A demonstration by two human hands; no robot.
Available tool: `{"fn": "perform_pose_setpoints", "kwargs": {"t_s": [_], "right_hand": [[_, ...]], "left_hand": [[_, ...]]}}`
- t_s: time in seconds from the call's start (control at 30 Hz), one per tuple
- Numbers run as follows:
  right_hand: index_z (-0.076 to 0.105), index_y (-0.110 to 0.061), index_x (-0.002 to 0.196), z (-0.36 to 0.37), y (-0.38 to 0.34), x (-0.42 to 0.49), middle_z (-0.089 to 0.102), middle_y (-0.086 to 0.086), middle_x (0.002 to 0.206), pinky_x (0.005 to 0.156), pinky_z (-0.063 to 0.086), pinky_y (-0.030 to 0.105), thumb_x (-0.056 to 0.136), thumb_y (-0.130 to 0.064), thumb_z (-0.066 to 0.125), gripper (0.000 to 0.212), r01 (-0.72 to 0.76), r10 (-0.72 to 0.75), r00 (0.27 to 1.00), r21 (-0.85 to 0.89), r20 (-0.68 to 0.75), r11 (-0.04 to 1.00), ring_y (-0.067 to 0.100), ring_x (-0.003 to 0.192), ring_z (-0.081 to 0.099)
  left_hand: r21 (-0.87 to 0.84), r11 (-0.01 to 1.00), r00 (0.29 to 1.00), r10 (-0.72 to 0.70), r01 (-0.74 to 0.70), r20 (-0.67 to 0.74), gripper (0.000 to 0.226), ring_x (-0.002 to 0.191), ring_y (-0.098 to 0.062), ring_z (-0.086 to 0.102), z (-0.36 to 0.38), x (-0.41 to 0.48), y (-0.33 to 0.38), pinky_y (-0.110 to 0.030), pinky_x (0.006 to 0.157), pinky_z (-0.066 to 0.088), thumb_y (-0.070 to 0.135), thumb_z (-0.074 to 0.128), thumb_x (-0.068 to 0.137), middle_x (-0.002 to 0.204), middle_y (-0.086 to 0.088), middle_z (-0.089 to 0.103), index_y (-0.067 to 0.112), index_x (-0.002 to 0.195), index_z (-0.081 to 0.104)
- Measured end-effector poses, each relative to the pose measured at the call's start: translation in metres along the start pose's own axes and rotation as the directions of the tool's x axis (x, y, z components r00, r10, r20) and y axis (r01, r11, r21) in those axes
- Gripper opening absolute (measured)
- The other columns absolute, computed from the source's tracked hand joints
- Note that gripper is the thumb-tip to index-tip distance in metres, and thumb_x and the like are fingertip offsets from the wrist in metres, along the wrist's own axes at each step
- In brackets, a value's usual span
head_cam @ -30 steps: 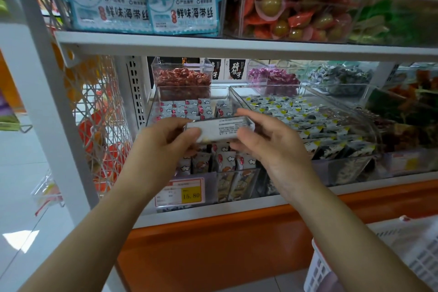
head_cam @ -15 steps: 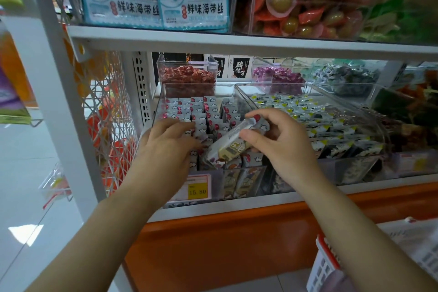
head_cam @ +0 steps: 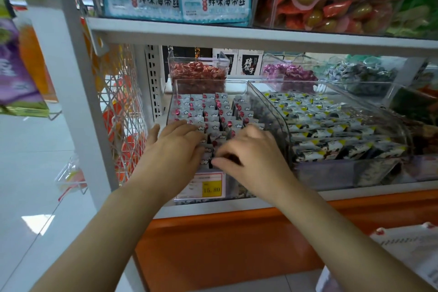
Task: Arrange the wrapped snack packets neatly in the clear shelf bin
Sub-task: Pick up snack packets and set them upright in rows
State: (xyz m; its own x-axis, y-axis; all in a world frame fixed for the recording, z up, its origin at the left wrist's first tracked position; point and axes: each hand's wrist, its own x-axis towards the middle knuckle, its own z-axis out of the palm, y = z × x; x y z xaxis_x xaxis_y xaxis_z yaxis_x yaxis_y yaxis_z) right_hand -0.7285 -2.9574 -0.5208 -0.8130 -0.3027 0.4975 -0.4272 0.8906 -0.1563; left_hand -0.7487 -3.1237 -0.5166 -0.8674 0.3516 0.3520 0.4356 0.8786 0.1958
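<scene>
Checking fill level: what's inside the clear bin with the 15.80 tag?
Rows of upright red-and-white packets fill the clear bin. The left hand and right hand cover the front rows, so their state is hidden.

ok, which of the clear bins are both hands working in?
The front-left bin, with red-marked packets and the 15.80 price tag. Its right neighbour holds yellow-marked packets instead.

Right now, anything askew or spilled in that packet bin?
Nothing spilled or torn. Rear snack packets stand in even columns in the clear bin. The front packets, between the left hand and right hand, lean at mixed angles, not yet squared.
</scene>
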Motion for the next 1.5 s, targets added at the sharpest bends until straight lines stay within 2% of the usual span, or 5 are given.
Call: {"fn": "perform_pose_setpoints", "kwargs": {"t_s": [0.53, 0.87, 1.03, 1.27, 1.5], "right_hand": [[0.073, -0.025, 0.087, 0.004, 0.025, 0.039, 0.061, -0.013, 0.084, 0.08, 0.036, 0.033, 0.081, -0.033, 0.069, 0.011, -0.011, 0.011, 0.997, 0.009, 0.071, 1.0, 0.016, 0.094, 0.042], [0.06, -0.012, 0.077, -0.041, 0.036, 0.017, 0.063, 0.001, 0.071, 0.053, 0.05, 0.021, 0.089, -0.008, 0.061, 0.012, -0.109, 0.601, 0.734, 0.819, -0.316, 0.564, 0.006, 0.055, 0.06], [0.061, -0.006, 0.073, -0.044, 0.029, 0.002, 0.068, 0.002, 0.066, 0.051, 0.051, 0.02, 0.088, -0.003, 0.057, 0.016, -0.073, 0.677, 0.735, 0.995, 0.009, 0.066, 0.01, 0.055, 0.062], [0.069, -0.01, 0.07, -0.044, 0.026, -0.012, 0.07, 0.0, 0.065, 0.047, 0.051, 0.018, 0.068, -0.018, 0.066, 0.008, -0.2, 0.55, 0.773, 0.944, 0.315, -0.261, 0.009, 0.054, 0.063], [0.07, -0.008, 0.075, -0.039, 0.027, -0.011, 0.059, 0.004, 0.059, 0.042, 0.048, 0.018, 0.072, -0.014, 0.063, 0.01, -0.208, 0.429, 0.798, 0.861, 0.424, -0.464, 0.01, 0.049, 0.057]], "left_hand": [[-0.04, 0.999, 0.997, 0.009, -0.012, -0.076, 0.035, 0.132, -0.013, 0.03, 0.003, 0.008, 0.001, -0.047, 0.114, 0.015, 0.028, 0.042, 0.096, 0.136, 0.01, 0.047, 0.026, 0.13, 0.052], [-0.253, 0.967, 0.942, -0.054, -0.033, -0.33, 0.036, 0.105, -0.013, 0.05, -0.007, 0.008, 0.019, -0.028, 0.089, 0.035, 0.037, 0.047, 0.092, 0.114, 0.006, 0.061, 0.021, 0.122, 0.059], [-0.704, 0.71, 0.974, -0.159, -0.003, -0.164, 0.019, 0.065, -0.002, 0.057, -0.007, 0.003, 0.036, -0.016, 0.053, 0.047, 0.035, 0.047, 0.091, 0.078, 0.01, 0.06, 0.024, 0.096, 0.062], [-0.99, 0.035, 0.941, -0.315, 0.14, 0.122, 0.019, 0.07, -0.01, 0.067, -0.012, 0.005, 0.03, -0.023, 0.062, 0.055, 0.028, 0.059, 0.082, 0.076, -0.002, 0.068, 0.012, 0.09, 0.065], [-0.989, -0.09, 0.942, -0.305, 0.117, 0.139, 0.011, 0.056, -0.007, 0.059, -0.011, 0.008, 0.026, -0.016, 0.058, 0.052, 0.02, 0.06, 0.078, 0.06, 0.003, 0.059, 0.009, 0.079, 0.06]]}}
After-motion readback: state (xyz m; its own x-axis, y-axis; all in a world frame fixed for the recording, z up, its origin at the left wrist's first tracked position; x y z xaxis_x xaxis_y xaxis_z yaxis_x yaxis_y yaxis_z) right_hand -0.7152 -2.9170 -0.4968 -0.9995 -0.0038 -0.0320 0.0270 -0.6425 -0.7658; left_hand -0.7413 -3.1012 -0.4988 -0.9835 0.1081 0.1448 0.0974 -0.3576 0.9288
